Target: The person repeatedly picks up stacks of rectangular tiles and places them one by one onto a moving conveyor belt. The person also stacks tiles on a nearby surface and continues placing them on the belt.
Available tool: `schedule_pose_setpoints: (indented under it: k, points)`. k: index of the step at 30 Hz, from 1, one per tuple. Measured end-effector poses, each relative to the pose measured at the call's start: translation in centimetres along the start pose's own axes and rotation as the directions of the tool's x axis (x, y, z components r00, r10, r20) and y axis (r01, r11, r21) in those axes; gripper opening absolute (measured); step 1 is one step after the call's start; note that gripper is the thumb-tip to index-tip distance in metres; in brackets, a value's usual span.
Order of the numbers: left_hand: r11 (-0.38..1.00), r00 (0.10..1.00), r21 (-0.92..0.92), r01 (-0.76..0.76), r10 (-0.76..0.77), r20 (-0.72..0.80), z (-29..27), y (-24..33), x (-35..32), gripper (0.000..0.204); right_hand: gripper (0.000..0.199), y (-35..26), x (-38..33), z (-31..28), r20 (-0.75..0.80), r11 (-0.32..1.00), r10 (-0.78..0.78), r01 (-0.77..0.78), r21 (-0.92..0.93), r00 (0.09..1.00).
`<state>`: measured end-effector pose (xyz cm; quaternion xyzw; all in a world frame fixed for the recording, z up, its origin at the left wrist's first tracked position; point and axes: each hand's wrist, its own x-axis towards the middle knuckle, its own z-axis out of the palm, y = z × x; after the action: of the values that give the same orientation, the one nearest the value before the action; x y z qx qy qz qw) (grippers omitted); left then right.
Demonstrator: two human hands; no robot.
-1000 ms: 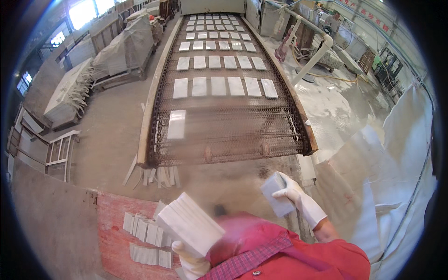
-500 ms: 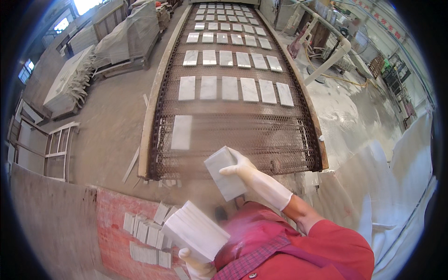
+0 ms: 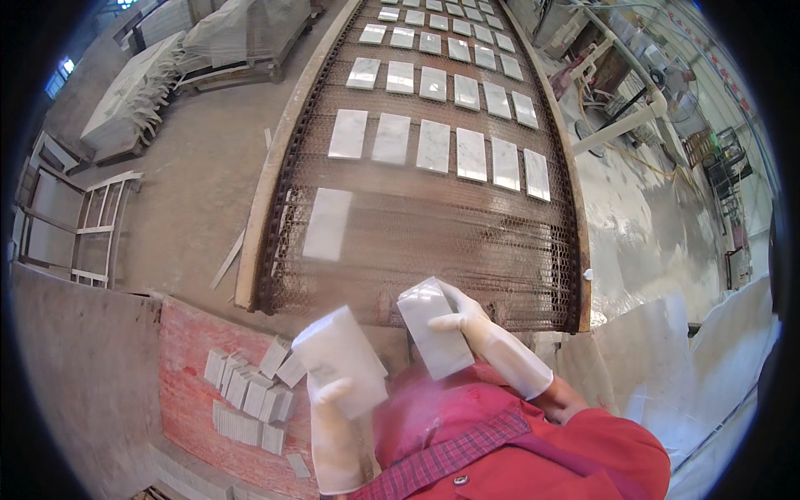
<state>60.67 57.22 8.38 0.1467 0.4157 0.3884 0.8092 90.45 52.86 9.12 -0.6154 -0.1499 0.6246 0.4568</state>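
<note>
My left hand (image 3: pixel 332 408), in a white glove, grips a stack of white marble tiles (image 3: pixel 340 354) with the thumb across its face. To the right, my gloved right hand (image 3: pixel 468 323) is closed on a marble tile (image 3: pixel 435 333), thumb over the front; whether more tiles lie behind it I cannot tell. Both hands are held off the near end of a mesh conveyor (image 3: pixel 433 237). One single tile (image 3: pixel 327 223) lies at the left of the belt's nearest row. Beyond it, rows of white tiles (image 3: pixel 433 143) run up the belt.
At lower left, several stacked tiles (image 3: pixel 250 392) sit on a red board (image 3: pixel 187 346). A metal frame (image 3: pixel 96 227) stands on the floor at left. Raised rails (image 3: pixel 250 275) edge the conveyor. White sheeting (image 3: pixel 646 350) hangs at right; behind it the floor (image 3: pixel 633 242) looks wet.
My left hand has lifted its stack and turned it more upright. My right hand has shifted slightly right with its tile. The view has tilted, and the single tile remains on the belt.
</note>
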Motion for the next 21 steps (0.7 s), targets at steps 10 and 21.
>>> schedule_pose_setpoints:
  k: [10,21]
  points:
    - [0.923,0.997,0.381,-0.054,0.025,0.079,3.1,1.8,8.9,0.078,0.101,0.4,-3.6,-5.3,-0.126,0.987,-0.066,0.083,0.14,0.99]
    - [0.836,0.989,0.529,0.145,-0.124,-0.074,5.3,5.1,9.5,0.064,0.09,-1.2,-3.4,-6.9,-0.043,0.967,-0.08,0.088,0.239,0.996]
